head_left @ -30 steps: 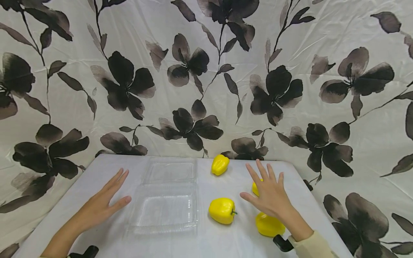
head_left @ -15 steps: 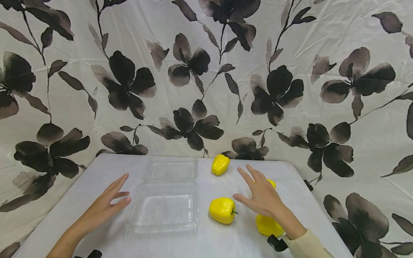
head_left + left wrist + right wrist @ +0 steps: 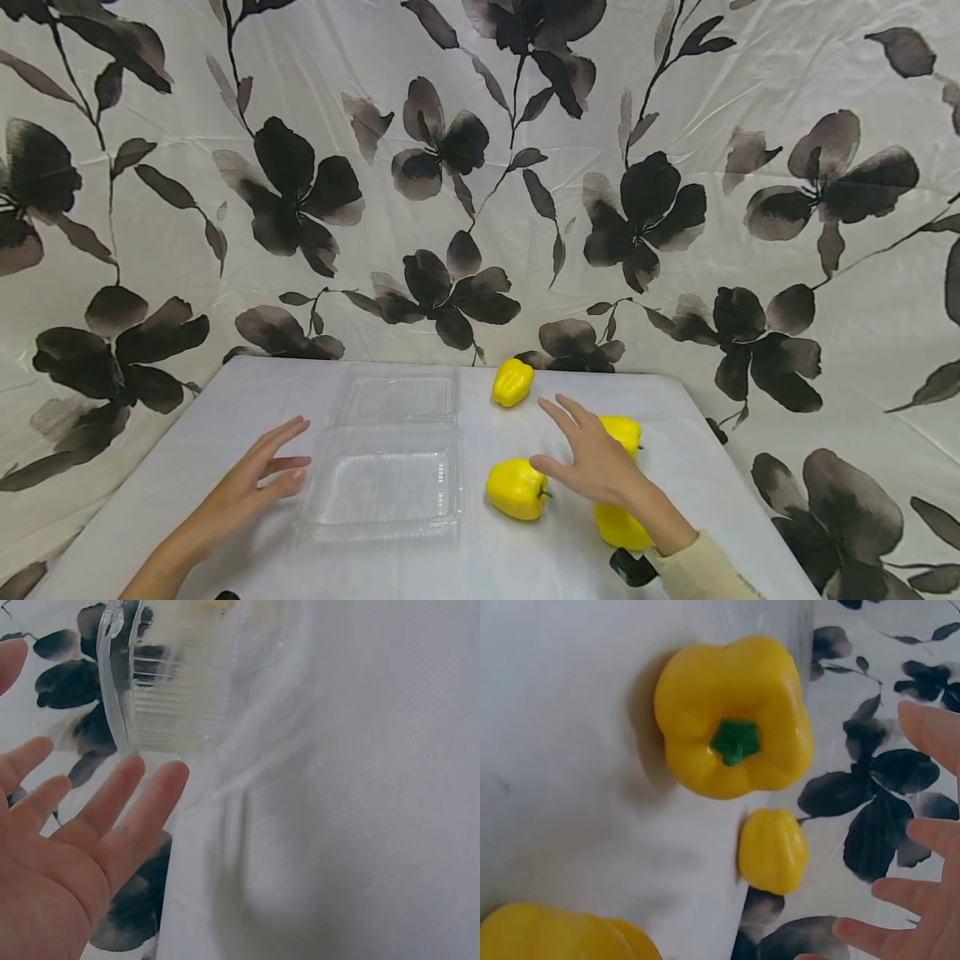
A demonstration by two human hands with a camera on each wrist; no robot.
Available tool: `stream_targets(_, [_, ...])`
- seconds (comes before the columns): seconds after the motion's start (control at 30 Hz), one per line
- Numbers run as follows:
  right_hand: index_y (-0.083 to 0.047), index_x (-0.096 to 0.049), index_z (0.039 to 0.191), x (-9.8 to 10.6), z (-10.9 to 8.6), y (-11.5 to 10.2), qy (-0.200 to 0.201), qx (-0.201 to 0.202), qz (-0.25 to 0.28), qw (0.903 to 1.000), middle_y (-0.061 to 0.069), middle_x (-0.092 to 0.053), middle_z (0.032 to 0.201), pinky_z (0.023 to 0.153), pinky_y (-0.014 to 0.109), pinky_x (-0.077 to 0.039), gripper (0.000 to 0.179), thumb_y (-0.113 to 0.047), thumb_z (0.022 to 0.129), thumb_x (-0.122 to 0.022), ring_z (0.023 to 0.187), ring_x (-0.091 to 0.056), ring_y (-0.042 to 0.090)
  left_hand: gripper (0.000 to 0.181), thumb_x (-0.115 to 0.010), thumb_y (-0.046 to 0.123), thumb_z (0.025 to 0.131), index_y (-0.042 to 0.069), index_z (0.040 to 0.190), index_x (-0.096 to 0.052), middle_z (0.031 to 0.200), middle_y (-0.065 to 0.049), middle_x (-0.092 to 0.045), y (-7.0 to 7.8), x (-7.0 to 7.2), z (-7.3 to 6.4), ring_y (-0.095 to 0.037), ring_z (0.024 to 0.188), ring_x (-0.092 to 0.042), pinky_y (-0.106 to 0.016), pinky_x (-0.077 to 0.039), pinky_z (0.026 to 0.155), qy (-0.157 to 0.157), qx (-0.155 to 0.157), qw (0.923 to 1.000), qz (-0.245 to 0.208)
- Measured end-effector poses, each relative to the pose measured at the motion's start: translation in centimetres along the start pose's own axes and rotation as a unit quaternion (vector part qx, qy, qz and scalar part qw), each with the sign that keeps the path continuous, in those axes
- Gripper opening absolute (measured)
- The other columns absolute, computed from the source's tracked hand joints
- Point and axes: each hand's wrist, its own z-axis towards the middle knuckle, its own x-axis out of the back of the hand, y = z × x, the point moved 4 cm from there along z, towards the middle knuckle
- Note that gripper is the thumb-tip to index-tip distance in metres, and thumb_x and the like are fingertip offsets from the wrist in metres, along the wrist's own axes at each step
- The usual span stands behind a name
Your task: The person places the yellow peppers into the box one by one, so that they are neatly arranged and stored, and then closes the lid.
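My left hand (image 3: pixel 251 479) hovers just left of a clear plastic clamshell container (image 3: pixel 382 492), fingers loosely extended and holding nothing. The container lies unfolded, its lid (image 3: pixel 397 398) flat behind the base; in the left wrist view the container's ribbed wall (image 3: pixel 172 712) is beyond the fingertips. My right hand (image 3: pixel 596 467) hangs over the right side with spread, slightly bent fingers. Nearest to its thumb lies a yellow bell pepper (image 3: pixel 513 490), whose green stem (image 3: pixel 735 741) shows in the right wrist view. Partly hidden by that hand and wrist are a second pepper (image 3: pixel 624 432) and a third (image 3: pixel 619 527).
One more yellow bell pepper (image 3: pixel 513 383) lies near the back edge of the white-covered table (image 3: pixel 262 392). Behind the table hangs a white cloth (image 3: pixel 547 275) with dark flowers. A black device (image 3: pixel 632 568) sits at the right wrist.
My right hand has moved left and slightly down toward the front left pepper, uncovering more of the pepper behind it. My left hand has shifted a little to the right. The peppers and container stayed put.
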Motion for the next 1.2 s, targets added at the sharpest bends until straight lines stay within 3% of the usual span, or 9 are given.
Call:
stream_targets(0.13, [-0.032, -0.033, 0.167, -0.5, 0.2, 0.0, -0.009, 0.003, 0.012, 0.9999, 0.009, -0.026, 0.175, 0.112, 0.076, -0.039, 0.086, -0.064, 0.096, -0.069, 0.156, -0.033, 0.044, 0.068, -0.069, 0.026, 0.105, 0.024, 0.165, -0.036, 0.174, -0.012, -0.024, -0.2, -0.3, -0.1, -0.006, 0.126, -0.064, -0.023, -0.058, 0.088, -0.008, -0.005, 0.9995, -0.03])
stream_targets(0.5, [-0.033, -0.038, 0.165, -1.6, 0.4, -0.3, -0.029, 0.012, 0.037, 0.9988, 0.007, -0.03, 0.174, 0.115, 0.073, -0.038, 0.084, -0.06, 0.094, -0.073, 0.155, -0.037, 0.041, 0.061, -0.068, 0.02, 0.105, 0.018, 0.161, -0.043, 0.171, -0.01, -0.026, -0.7, -0.9, -0.4, -0.005, 0.126, -0.064, -0.023, -0.058, 0.089, -0.022, -0.01, 0.9958, -0.088])
stream_targets(0.77, [-0.031, -0.041, 0.164, -2.2, 0.4, -0.9, -0.053, 0.033, 0.065, 0.996, 0.009, -0.033, 0.172, 0.116, 0.073, -0.036, 0.081, -0.056, 0.094, -0.075, 0.154, -0.036, 0.042, 0.058, -0.068, 0.013, 0.105, 0.017, 0.158, -0.047, 0.163, 0.021, -0.034, -0.8, -1.1, -0.8, -0.006, 0.127, -0.064, -0.024, -0.059, 0.09, -0.026, -0.035, 0.9933, -0.106])
stream_targets(1.2, [-0.033, -0.042, 0.163, -3.1, 0.4, -0.9, -0.081, 0.032, 0.065, 0.9941, 0.008, -0.033, 0.172, 0.115, 0.076, -0.035, 0.08, -0.055, 0.094, -0.076, 0.155, -0.035, 0.04, 0.055, -0.07, 0.013, 0.104, 0.018, 0.154, -0.051, 0.166, 0.015, -0.034, -1.2, -1.3, -1.0, -0.009, 0.127, -0.065, -0.026, -0.06, 0.092, -0.033, -0.039, 0.9927, -0.109])
